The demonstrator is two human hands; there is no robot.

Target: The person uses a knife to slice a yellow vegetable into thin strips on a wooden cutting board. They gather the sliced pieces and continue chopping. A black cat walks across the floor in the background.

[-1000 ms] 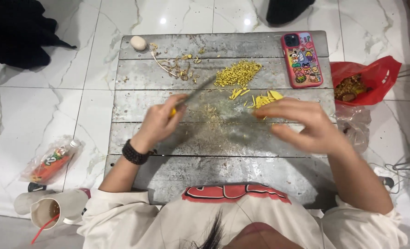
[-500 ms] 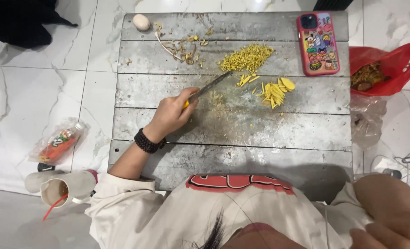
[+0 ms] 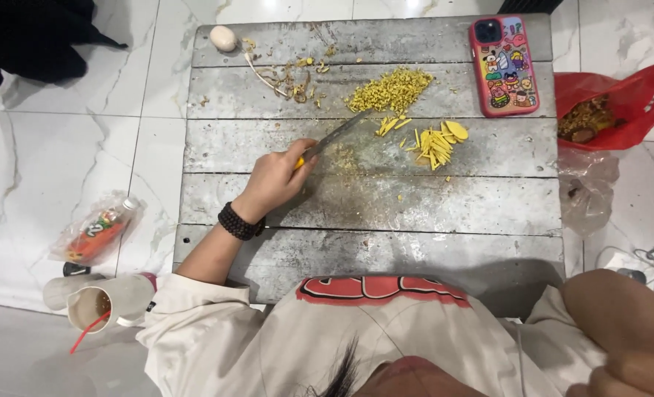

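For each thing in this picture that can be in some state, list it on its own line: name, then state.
left hand: closed around the knife handle
knife: held, blade tip by the yellow bits
right hand: raised near the camera, off the board
yellow strips: cut, in a loose heap
yellow bits: finely chopped, piled
phone: lying case-up on the board
red bag: open, scraps inside
cup: open, red straw in it
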